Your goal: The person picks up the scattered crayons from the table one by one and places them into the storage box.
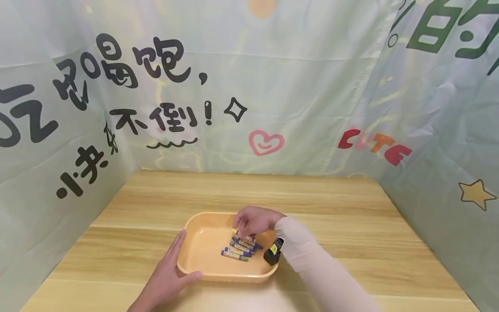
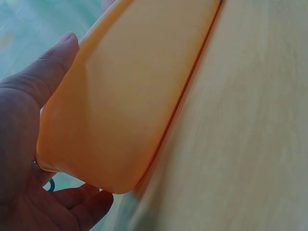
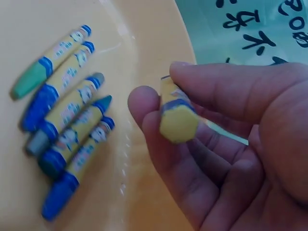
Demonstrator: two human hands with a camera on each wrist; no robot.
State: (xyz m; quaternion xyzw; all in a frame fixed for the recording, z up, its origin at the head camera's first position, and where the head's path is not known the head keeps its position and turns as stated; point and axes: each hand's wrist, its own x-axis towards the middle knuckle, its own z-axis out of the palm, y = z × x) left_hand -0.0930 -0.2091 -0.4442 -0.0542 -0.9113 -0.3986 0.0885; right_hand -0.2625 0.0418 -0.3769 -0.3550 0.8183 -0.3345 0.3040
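Observation:
A shallow orange plastic tray (image 1: 210, 274) sits on the table. My left hand (image 1: 167, 269) holds its near left corner, thumb along the near rim and fingers at the left side. The left wrist view shows that hand (image 2: 29, 125) spread round the tray's wall (image 2: 125, 106). Over the tray's right half, my right hand (image 1: 256, 220) pinches a yellow crayon (image 3: 178, 122) between thumb and fingers, its flat six-sided end facing the wrist camera. Beside it, several paper-wrapped crayons (image 3: 72, 103) lie side by side on the tray floor, with green, blue and grey ends.
The wooden table (image 1: 339, 208) extends round the tray. Pale green printed cloth (image 1: 296, 95) hangs behind it and on both sides. A black wrist device (image 1: 273, 252) on the right arm overlaps the tray's right rim in the head view.

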